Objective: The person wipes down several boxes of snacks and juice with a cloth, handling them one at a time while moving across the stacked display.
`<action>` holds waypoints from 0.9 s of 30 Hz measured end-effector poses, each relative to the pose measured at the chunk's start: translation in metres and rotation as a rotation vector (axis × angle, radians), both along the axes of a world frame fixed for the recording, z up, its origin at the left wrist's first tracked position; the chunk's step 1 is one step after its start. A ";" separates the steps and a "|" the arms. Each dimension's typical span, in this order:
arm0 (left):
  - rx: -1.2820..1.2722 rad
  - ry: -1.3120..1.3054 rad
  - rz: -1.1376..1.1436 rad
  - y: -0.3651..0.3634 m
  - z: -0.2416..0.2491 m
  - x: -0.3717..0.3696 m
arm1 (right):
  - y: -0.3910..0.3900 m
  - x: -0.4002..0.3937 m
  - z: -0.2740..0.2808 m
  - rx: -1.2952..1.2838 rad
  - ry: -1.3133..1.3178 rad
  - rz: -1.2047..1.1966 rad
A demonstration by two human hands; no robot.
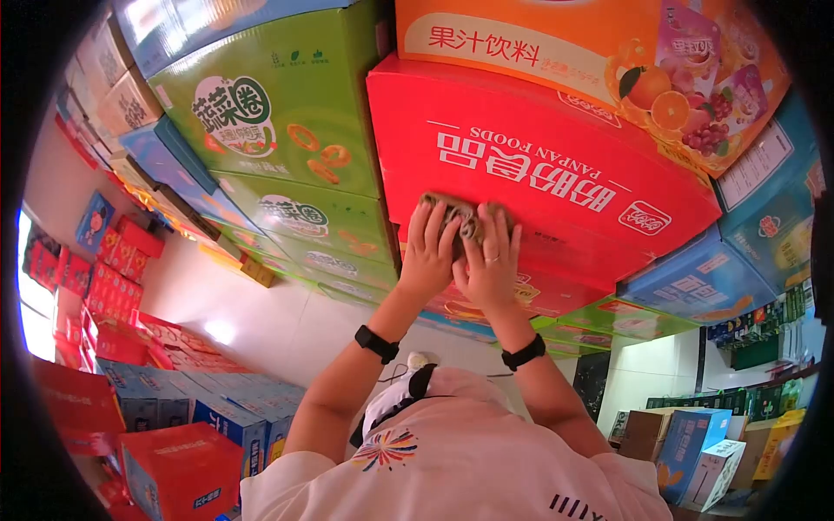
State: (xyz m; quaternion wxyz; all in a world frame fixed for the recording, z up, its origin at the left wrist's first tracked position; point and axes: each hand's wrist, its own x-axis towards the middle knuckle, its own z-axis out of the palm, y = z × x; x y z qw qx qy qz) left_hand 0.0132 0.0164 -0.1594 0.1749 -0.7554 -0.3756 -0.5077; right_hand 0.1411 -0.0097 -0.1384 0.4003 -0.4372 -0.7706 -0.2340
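Observation:
Both of my hands are up against the large red box (521,130), whose printing appears upside down. A crumpled brownish cloth (465,217) lies bunched between them on the box's lower front part. My left hand (429,247) has its fingers bent over the left side of the cloth. On the cloth's right side, my right hand (491,260) grips it with curled fingers, and a ring shows on one finger. Dark bands are on both wrists. The cloth touches the red surface.
Green boxes (287,113) are stacked on the left, and an orange drink box (556,43) lies above the red one. Blue boxes (704,278) stand at the right. Lower left are a red carton (178,469) and blue cartons; more boxes stand lower right.

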 end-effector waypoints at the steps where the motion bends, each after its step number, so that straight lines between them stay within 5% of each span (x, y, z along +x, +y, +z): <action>1: -0.060 0.053 -0.008 -0.003 -0.013 -0.002 | -0.003 0.000 -0.014 0.001 0.000 -0.001; 11: -0.193 -0.155 -0.154 -0.015 -0.018 -0.014 | -0.010 0.000 -0.027 -0.050 0.208 0.206; 16: -0.152 -0.242 -0.149 -0.013 0.026 -0.018 | 0.002 -0.007 0.024 0.022 0.224 0.383; 27: 0.158 -0.171 -0.083 0.013 0.174 -0.038 | 0.031 -0.041 0.167 0.300 0.210 0.332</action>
